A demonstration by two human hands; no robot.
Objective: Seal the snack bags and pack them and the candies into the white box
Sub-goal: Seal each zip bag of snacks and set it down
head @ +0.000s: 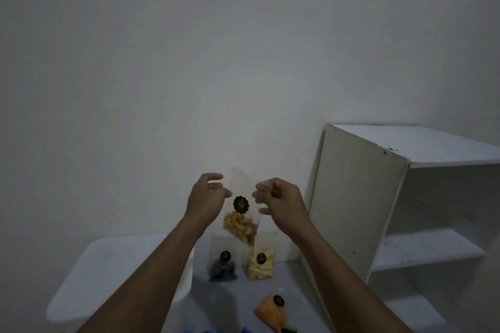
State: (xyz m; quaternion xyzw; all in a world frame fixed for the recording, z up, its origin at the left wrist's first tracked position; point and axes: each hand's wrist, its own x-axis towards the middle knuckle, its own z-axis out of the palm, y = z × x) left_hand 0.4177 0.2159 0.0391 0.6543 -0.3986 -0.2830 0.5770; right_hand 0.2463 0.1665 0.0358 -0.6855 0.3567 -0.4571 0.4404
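I hold up a clear snack bag (241, 220) of golden-brown sticks with a round black label, tilted in the air in front of the wall. My left hand (206, 199) pinches its left edge, and my right hand (281, 201) grips its right edge. Below, a bag of dark snacks (223, 267) and a bag of pale yellow sticks (261, 263) stand upright on the surface. An orange snack bag (270, 311) lies flat nearer to me. A white box (113, 265) sits at the left, partly behind my left forearm.
A white open shelf unit (400, 213) stands at the right against the wall. Small blue objects (200, 330) and a green-and-black object (288, 329) peek in at the bottom edge.
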